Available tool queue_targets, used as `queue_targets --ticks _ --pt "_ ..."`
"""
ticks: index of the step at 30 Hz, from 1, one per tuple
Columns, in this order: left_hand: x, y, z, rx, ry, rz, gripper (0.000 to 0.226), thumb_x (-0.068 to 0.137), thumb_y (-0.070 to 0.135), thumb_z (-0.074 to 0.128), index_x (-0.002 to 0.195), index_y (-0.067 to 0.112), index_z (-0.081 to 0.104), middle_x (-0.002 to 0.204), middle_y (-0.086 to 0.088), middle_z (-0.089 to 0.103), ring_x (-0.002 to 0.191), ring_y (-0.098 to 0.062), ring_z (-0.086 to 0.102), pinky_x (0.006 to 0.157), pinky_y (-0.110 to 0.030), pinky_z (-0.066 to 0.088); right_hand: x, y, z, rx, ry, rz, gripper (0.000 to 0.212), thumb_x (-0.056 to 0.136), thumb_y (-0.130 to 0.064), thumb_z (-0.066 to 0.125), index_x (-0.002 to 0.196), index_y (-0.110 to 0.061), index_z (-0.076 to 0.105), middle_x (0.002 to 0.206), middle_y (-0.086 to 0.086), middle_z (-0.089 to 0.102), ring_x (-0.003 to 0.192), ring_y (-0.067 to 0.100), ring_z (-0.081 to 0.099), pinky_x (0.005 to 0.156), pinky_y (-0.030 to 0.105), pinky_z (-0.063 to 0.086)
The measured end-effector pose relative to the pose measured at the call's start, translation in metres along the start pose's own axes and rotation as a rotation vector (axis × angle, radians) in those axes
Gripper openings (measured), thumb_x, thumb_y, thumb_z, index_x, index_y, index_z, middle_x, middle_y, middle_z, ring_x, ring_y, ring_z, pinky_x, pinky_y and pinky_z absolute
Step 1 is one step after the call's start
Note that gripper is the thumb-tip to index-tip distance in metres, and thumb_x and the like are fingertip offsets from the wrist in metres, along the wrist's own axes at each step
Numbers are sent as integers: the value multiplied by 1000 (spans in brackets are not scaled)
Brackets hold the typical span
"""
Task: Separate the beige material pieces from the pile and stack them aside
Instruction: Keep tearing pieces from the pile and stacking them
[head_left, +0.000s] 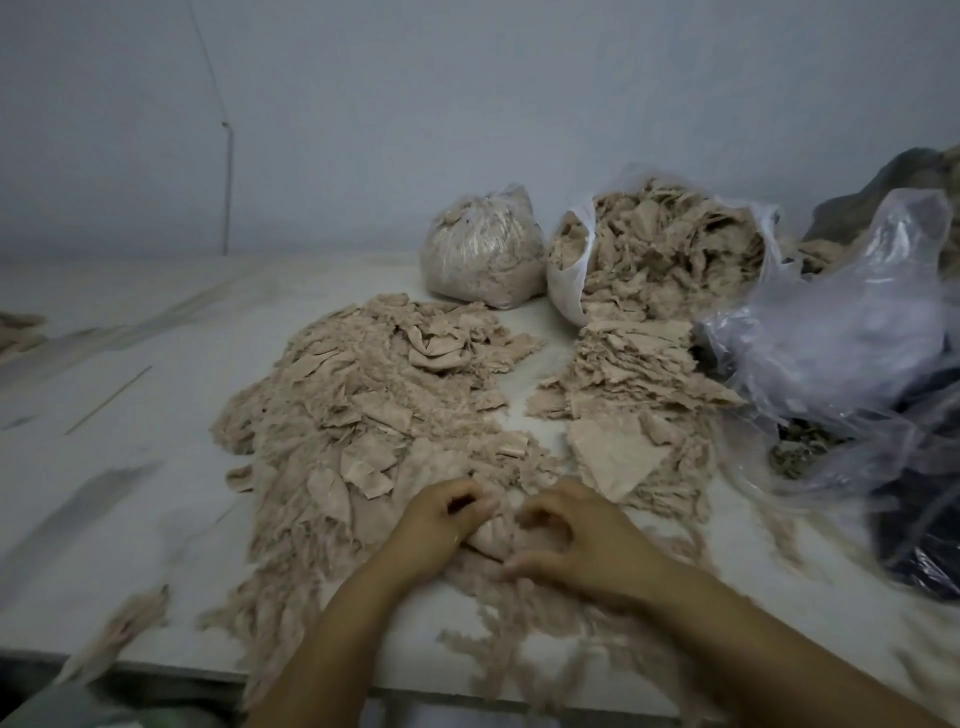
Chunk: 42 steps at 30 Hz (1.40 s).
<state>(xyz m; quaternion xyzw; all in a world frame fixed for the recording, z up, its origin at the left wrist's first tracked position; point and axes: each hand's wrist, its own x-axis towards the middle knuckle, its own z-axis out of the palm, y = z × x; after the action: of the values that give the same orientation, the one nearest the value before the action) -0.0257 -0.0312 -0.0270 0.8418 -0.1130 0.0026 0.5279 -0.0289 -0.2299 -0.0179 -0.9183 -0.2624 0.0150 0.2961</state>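
Note:
A wide pile of beige material pieces (374, 405) spreads over the middle of the white table (130, 415). To its right lies a flatter stack of beige pieces (628, 374). At the pile's near edge both hands work on one folded beige piece (493, 538). My left hand (441, 525) has curled fingers pinching that piece from the left. My right hand (576, 545) curls over it from the right, fingertips on the fabric. Frayed beige strands trail toward the table's front edge.
At the back stand a tied clear bag of beige scraps (480, 249) and an open white bag (566, 270) spilling beige pieces. Crumpled clear plastic bags (841, 332) and dark material fill the right side. A loose scrap (124, 629) lies at front left.

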Motion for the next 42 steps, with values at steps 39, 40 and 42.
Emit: queue_targets --ticks 39,40,42 --pt "74 40 -36 109 5 126 27 93 17 58 66 13 56 61 5 49 55 -1 42 54 -18 34 81 -6 -2 823 343 91 35 92 -25 61 60 -17 50 52 -7 47 53 10 43 52 25 34" --pt "72 40 -38 50 43 96 33 93 23 57 62 16 51 57 9 46 52 0 40 52 -17 32 81 -5 0 806 389 99 38 94 -28 56 59 -15 48 52 -7 45 54 10 42 53 26 34" --pt "64 41 -38 -64 50 25 37 88 42 52 59 20 44 51 17 44 48 2 39 50 -15 32 81 -1 4 835 419 122 41 96 -36 49 69 -7 60 64 -3 63 64 13 59 61 25 46"
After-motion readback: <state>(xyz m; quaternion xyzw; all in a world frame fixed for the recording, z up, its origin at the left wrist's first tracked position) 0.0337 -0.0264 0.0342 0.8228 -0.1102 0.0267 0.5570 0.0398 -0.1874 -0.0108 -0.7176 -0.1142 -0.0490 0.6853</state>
